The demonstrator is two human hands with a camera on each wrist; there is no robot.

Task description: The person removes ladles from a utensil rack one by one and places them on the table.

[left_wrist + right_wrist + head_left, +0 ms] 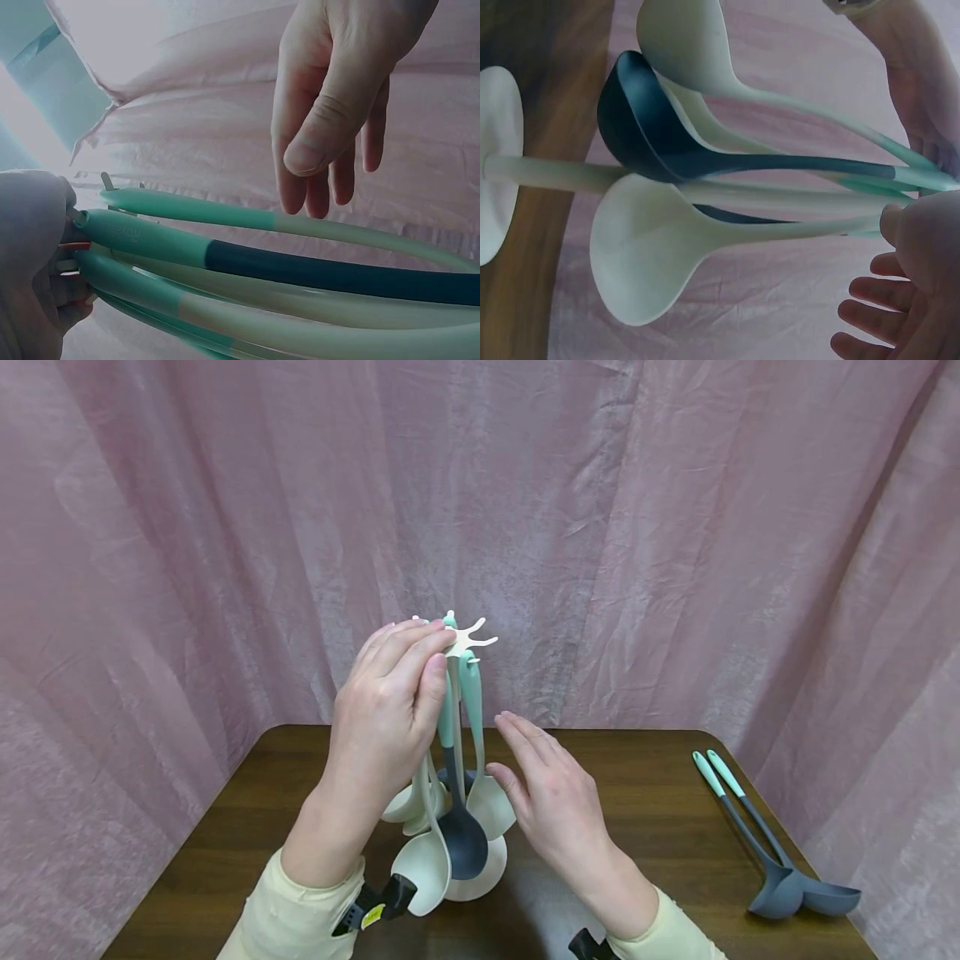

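A white utensil stand (471, 639) with branching hooks at its top holds several hanging ladles. My left hand (390, 685) is at the stand's top, its thumb and fingers on the hooks beside the mint handle ends. Among the hanging ladles are a dark ladle (465, 843) and a white ladle (423, 870) at the front. Another white ladle (491, 808) hangs on the right side. My right hand (558, 797) hovers just right of that one, fingers extended, holding nothing. In the right wrist view, the stand's round base (501, 165) shows at left.
Two dark ladles with mint handles lie on the table's right side, one ladle (776, 892) partly overlapping the other ladle (831, 898). The brown wooden table (645, 835) ends in front of a pink curtain (525, 527).
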